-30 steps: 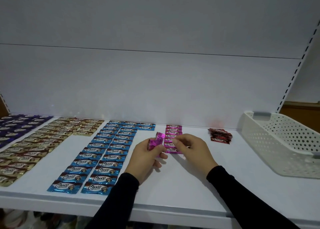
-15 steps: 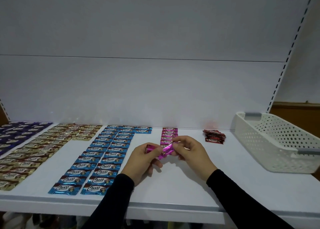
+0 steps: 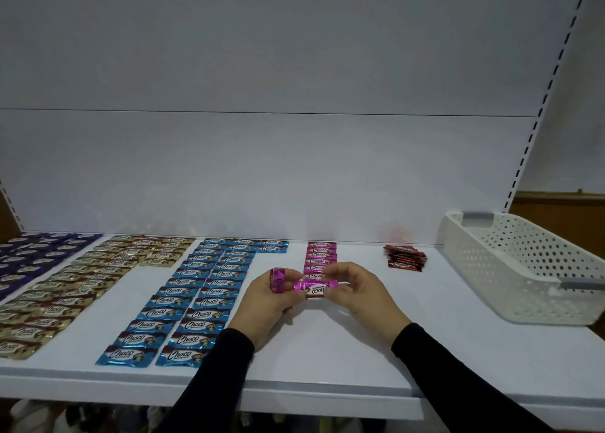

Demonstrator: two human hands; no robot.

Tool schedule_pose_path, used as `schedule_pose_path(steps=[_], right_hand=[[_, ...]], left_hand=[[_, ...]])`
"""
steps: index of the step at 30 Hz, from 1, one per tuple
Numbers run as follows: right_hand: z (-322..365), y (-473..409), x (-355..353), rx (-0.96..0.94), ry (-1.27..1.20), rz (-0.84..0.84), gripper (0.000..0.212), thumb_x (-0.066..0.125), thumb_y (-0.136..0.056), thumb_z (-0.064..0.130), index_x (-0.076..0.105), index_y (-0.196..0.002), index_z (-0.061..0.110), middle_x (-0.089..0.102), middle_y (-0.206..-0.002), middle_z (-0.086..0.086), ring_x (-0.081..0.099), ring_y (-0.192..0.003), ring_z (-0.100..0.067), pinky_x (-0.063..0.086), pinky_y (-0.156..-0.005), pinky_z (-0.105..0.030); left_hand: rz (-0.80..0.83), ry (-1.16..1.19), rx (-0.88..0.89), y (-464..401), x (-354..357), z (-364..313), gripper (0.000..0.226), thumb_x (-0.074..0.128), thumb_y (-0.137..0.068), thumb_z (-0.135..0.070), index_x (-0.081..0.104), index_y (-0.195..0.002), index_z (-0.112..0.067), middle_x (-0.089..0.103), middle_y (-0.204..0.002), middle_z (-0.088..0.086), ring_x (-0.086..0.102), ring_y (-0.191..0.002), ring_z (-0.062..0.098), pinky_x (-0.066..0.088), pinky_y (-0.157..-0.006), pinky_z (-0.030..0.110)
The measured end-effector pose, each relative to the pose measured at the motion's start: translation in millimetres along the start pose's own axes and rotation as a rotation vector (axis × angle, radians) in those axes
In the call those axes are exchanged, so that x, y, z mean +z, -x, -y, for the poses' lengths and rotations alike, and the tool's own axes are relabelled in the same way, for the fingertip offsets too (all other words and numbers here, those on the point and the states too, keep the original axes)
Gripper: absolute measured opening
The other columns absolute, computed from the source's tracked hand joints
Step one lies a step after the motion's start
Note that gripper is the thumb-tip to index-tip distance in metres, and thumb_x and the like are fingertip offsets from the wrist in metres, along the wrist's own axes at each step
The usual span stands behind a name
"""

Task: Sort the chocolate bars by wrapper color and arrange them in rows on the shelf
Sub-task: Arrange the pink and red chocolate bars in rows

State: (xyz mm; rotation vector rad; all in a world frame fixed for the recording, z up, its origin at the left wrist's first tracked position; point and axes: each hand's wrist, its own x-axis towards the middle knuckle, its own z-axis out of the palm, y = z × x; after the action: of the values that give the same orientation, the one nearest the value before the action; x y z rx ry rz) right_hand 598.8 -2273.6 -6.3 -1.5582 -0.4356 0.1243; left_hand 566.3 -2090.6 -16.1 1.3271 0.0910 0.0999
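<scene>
Along the shelf, from the left: purple bars, gold bars, then two long rows of blue bars printed "Choco" in white script. Past these, the left hand curls its fingers round a small stack of pink bars, held on end. The right hand pinches one pink bar level, its "Choco" label upside down, just before the pink row. Farther right lie a red pile and a white perforated basket.
</scene>
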Motion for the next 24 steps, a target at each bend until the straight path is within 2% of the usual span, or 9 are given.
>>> schedule_pose_path(steps=[3, 7, 10, 12, 15, 17, 19, 21, 24], right_hand=[[3, 2, 2, 0.030, -0.014, 0.007, 0.025, 0.070, -0.083, -0.007, 0.068, -0.101, 0.011, 0.070, -0.104, -0.012, 0.068, -0.082, -0.017, 0.053, -0.076, -0.024], [6, 0, 7, 0.102, 0.029, 0.090, 0.025, 0.072, -0.084, 0.002, 0.068, -0.102, 0.018, 0.067, -0.086, -0.005, 0.064, -0.070, -0.013, 0.052, -0.067, -0.022], [7, -4, 9, 0.095, 0.116, 0.136, 0.027, 0.070, -0.086, 0.005, 0.064, -0.110, 0.016, 0.066, -0.080, -0.004, 0.061, -0.067, -0.010, 0.047, -0.063, -0.017], [7, -6, 10, 0.084, 0.099, 0.118, 0.031, 0.067, -0.087, 0.000, 0.063, -0.113, 0.015, 0.067, -0.076, -0.002, 0.062, -0.070, -0.011, 0.048, -0.068, -0.021], [5, -8, 11, 0.095, -0.052, 0.051, 0.038, 0.068, -0.085, -0.003, 0.063, -0.116, 0.019, 0.072, -0.091, -0.013, 0.065, -0.082, -0.025, 0.049, -0.075, -0.035], [4, -9, 10, 0.118, -0.129, 0.007, 0.042, 0.069, -0.084, -0.003, 0.061, -0.118, 0.020, 0.071, -0.102, -0.018, 0.068, -0.085, -0.028, 0.052, -0.074, -0.034], [7, -9, 11, 0.120, -0.202, -0.019, 0.034, 0.065, -0.086, -0.007, 0.062, -0.112, 0.014, 0.072, -0.098, -0.016, 0.069, -0.079, -0.025, 0.056, -0.068, -0.029], [8, -8, 11, 0.113, -0.212, -0.020, 0.022, 0.063, -0.087, -0.009, 0.063, -0.100, 0.008, 0.070, -0.091, -0.015, 0.066, -0.073, -0.024, 0.057, -0.067, -0.027], [4, -5, 7, 0.059, -0.035, -0.031, 0.019, 0.072, -0.083, -0.001, 0.068, -0.095, 0.013, 0.071, -0.095, -0.014, 0.067, -0.078, -0.024, 0.058, -0.079, -0.035]], left_hand=[[-0.033, 0.036, 0.005, -1, -1, -1, 0.026, 0.068, -0.082, 0.015, 0.066, -0.101, -0.003, 0.069, -0.083, 0.019, 0.057, -0.071, 0.029, 0.043, -0.047, 0.026], [-0.032, 0.038, 0.035, 2, 2, -4, 0.028, 0.070, -0.082, 0.012, 0.064, -0.105, -0.004, 0.068, -0.084, 0.019, 0.055, -0.050, 0.010, 0.042, -0.043, 0.020], [-0.017, 0.036, 0.064, 3, 4, -4, 0.029, 0.071, -0.081, 0.011, 0.063, -0.106, -0.002, 0.070, -0.081, 0.016, 0.057, -0.052, 0.010, 0.042, -0.043, 0.020], [-0.034, 0.058, 0.088, 3, 3, -4, 0.027, 0.072, -0.081, 0.009, 0.064, -0.106, -0.001, 0.070, -0.077, 0.014, 0.061, -0.059, 0.015, 0.041, -0.043, 0.021], [-0.051, 0.041, 0.075, 3, 1, -4, 0.020, 0.071, -0.085, 0.002, 0.064, -0.103, -0.002, 0.072, -0.077, 0.013, 0.066, -0.072, 0.024, 0.042, -0.043, 0.023], [-0.036, 0.015, 0.055, 3, 2, -3, 0.013, 0.072, -0.086, -0.003, 0.067, -0.099, -0.003, 0.072, -0.081, 0.018, 0.063, -0.074, 0.030, 0.042, -0.041, 0.024], [-0.016, -0.011, 0.036, 3, 3, -3, 0.011, 0.072, -0.087, -0.005, 0.068, -0.097, -0.002, 0.071, -0.083, 0.022, 0.056, -0.073, 0.033, 0.041, -0.038, 0.025], [-0.010, -0.029, 0.030, 4, 4, -3, 0.011, 0.070, -0.089, -0.004, 0.068, -0.099, 0.001, 0.070, -0.079, 0.021, 0.058, -0.067, 0.029, 0.041, -0.037, 0.024], [-0.010, -0.035, 0.029, 7, 5, -6, 0.011, 0.065, -0.092, 0.000, 0.066, -0.102, 0.003, 0.068, -0.074, 0.019, 0.063, -0.056, 0.018, 0.041, -0.035, 0.023]])
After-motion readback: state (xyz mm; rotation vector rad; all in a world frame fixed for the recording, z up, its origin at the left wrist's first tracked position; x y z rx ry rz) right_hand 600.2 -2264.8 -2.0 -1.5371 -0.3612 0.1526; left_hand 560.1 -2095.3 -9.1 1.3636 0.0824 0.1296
